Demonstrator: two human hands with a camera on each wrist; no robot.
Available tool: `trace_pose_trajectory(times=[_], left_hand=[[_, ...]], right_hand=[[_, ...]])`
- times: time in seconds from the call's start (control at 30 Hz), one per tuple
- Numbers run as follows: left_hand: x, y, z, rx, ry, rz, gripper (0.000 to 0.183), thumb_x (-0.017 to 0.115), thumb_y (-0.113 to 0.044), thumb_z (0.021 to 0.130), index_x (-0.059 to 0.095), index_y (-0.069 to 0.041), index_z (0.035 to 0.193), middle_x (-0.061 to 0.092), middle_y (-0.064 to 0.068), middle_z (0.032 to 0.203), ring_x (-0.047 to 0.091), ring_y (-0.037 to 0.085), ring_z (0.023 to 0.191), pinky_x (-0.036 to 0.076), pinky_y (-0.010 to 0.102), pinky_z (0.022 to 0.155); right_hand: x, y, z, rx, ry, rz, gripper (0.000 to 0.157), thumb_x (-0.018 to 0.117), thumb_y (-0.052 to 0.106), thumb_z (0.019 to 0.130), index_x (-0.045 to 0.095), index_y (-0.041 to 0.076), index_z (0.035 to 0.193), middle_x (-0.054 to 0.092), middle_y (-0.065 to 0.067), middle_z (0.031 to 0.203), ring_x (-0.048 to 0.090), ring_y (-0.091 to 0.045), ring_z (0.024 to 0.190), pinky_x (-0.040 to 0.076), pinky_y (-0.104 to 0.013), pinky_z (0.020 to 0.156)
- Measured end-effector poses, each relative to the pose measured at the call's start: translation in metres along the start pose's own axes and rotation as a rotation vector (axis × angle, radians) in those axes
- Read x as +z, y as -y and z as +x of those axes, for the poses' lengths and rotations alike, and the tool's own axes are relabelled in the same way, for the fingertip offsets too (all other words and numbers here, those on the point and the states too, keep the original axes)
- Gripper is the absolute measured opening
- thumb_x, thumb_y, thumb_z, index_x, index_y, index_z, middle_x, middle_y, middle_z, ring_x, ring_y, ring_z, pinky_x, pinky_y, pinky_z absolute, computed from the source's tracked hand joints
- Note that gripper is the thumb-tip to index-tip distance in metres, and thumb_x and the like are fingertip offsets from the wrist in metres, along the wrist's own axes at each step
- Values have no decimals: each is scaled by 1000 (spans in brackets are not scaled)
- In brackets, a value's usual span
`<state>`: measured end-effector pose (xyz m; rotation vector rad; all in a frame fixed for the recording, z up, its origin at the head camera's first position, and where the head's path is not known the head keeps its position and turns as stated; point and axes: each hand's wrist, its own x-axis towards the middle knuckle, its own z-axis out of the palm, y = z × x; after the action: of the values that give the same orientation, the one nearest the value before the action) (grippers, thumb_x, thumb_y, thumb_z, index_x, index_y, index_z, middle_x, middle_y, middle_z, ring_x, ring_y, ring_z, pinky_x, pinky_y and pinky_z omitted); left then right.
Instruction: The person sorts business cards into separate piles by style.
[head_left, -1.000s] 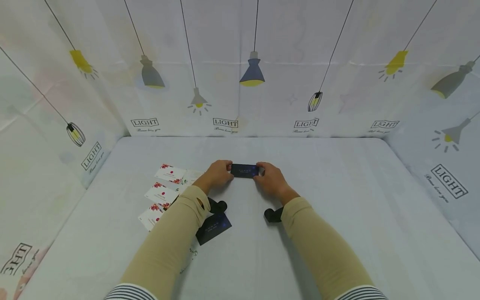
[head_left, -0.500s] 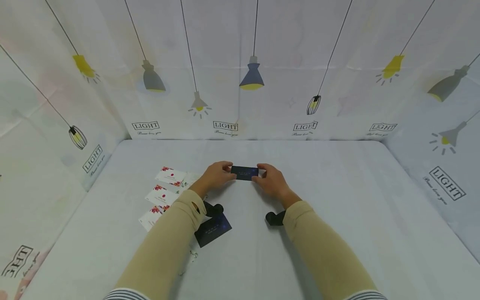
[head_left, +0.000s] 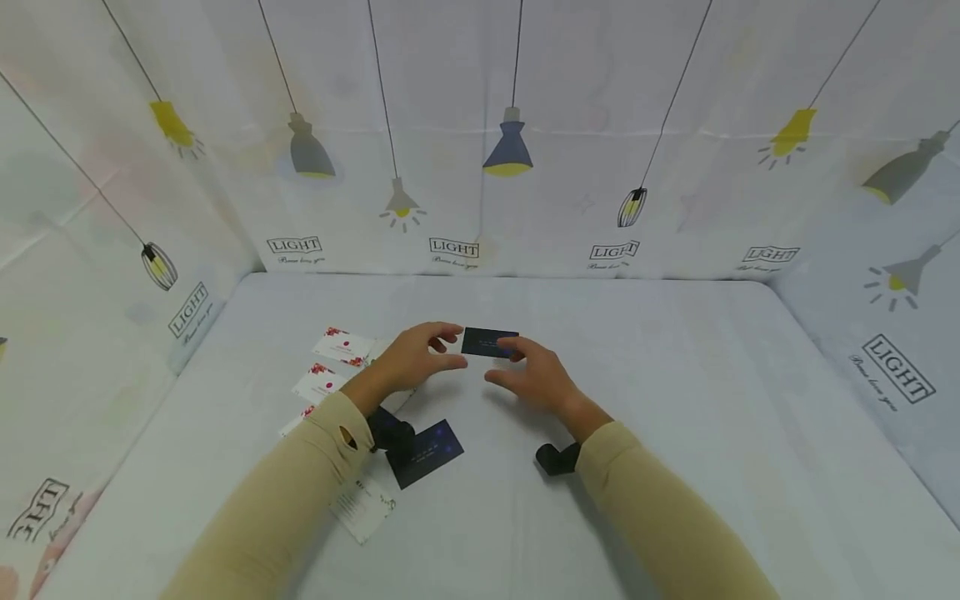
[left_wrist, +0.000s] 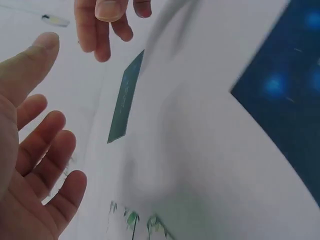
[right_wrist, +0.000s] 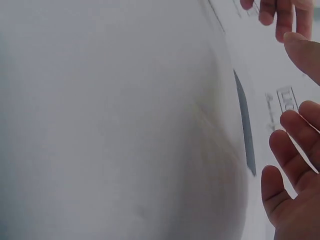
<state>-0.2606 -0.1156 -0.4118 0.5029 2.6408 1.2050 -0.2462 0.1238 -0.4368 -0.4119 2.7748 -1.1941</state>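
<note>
A dark blue business card (head_left: 482, 342) lies flat on the white-covered table, in front of both hands. My left hand (head_left: 411, 357) is just left of it, fingers loosely bent and thumb apart, holding nothing. My right hand (head_left: 546, 382) hovers over the card's right end, hiding that corner in the head view. In the left wrist view the card (left_wrist: 126, 97) is on the cloth, apart from the fingers of both hands. The right wrist view shows the card (right_wrist: 245, 122) edge-on, with a gap to the right hand (right_wrist: 300, 170).
Another dark blue card (head_left: 433, 457) lies nearer, beside the left wrist's black camera mount (head_left: 393, 433). White cards with red flowers (head_left: 345, 345) spread at the left, partly under the left arm. A white card with green leaves (head_left: 366, 510) lies close to the left sleeve.
Both hands held the dark card by its ends earlier; now they have let go. My left hand has drawn back leftward, and my right hand's thumb has come off the card.
</note>
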Motion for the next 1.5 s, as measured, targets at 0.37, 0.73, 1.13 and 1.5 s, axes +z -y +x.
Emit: trace_pose_trajectory(times=[0.37,0.73,1.13,1.5], left_hand=[[-8,5,-65,60,56,68,60,74,-39,91,56,-14,143,60,3,132,52,24,122,43,48,101],[6,25,-118,125,121,191,62,81,-41,82,62,-14,135,61,0,128,52,22,118,44,46,96],[18,21,-130,176,97,466,62,83,-43,76,65,-16,128,58,-1,120,50,22,112,41,46,88],[14,20,-129,132,102,460,55,82,-29,79,65,-10,128,66,-1,114,53,19,103,41,45,87]], right_hand=[[15,32,-24,-219,206,-48,63,80,31,86,57,8,140,59,-4,137,56,-24,118,44,-46,99],[34,46,-39,-305,373,-143,64,82,27,82,58,11,139,60,-3,130,53,-22,116,43,-40,99],[46,45,-39,-352,402,-284,64,82,33,82,59,11,137,61,1,130,51,-19,113,41,-35,99],[45,51,-47,-338,386,-272,51,80,27,84,63,10,129,65,1,122,52,-18,109,42,-36,97]])
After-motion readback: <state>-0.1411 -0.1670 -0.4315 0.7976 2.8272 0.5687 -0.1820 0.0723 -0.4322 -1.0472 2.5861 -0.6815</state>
